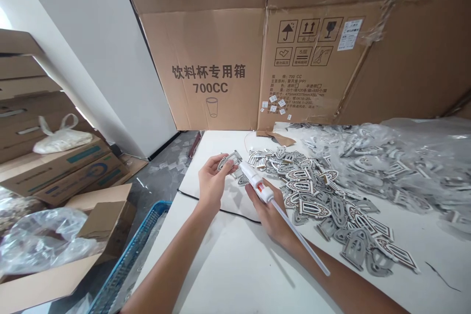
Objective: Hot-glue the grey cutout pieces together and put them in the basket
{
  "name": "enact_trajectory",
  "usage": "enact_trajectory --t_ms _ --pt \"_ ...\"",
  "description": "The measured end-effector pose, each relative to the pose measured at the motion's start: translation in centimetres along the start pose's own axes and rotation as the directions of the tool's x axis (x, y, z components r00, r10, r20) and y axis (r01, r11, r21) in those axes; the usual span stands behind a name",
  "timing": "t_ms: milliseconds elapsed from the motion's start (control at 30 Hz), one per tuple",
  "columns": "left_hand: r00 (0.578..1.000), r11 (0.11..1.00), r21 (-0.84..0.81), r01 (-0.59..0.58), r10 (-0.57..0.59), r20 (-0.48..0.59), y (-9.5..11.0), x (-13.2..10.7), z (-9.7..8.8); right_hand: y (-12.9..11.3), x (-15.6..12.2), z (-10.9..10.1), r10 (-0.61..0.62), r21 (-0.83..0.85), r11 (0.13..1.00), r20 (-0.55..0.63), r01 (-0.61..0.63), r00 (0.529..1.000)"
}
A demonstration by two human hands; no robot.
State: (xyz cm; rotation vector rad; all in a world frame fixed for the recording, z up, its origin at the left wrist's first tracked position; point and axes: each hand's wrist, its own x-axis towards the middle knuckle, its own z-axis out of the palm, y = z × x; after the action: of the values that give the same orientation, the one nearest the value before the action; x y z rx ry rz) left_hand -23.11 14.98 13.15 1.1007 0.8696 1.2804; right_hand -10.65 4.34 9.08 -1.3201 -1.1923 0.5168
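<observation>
The left hand (212, 187) pinched a grey-and-white arched cutout (230, 161) between thumb and fingers, above a white table (221, 260). The right hand (265, 211) gripped a white glue gun (253, 180), its nozzle steadied near the cutout; the tip was hard to make out. A heap of cutouts (316, 196) lay right, a cardboard carton (206, 68) far.
</observation>
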Motion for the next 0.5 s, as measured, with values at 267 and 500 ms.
enact_trajectory --t_ms 267,500 --pt "1.000 1.000 -0.004 0.018 -0.018 0.017 0.1 -0.1 0.0 -0.4 -0.2 0.2 0.043 0.029 0.999 -0.019 -0.042 0.999" --pt "1.000 1.000 -0.002 0.019 -0.019 0.025 0.0 -0.1 0.0 -1.1 -0.3 0.3 0.068 0.038 0.997 -0.045 -0.066 0.997"
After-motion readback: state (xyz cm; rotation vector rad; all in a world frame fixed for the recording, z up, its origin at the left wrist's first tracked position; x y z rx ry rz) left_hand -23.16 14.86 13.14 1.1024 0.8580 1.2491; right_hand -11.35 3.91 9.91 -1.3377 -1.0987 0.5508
